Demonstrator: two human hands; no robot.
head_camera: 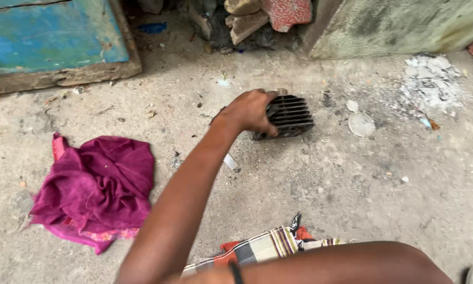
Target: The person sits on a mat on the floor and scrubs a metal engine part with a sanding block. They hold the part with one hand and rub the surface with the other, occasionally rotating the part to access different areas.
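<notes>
Fingers [265,128] of left hand [249,111] clamp a dark finned metal cylinder block [289,115] resting on the concrete floor [326,184] | right hand unseen | magenta cloth [97,184] well apart | risk: greasy fins could slip from the one-handed grip.

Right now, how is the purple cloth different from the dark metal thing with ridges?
The purple cloth is soft and crumpled in a heap; the dark metal part is stiff, with straight rows of fins. The cloth lies untouched, while a hand grips the metal part. The cloth looks bigger. Both rest on the concrete floor.
</notes>
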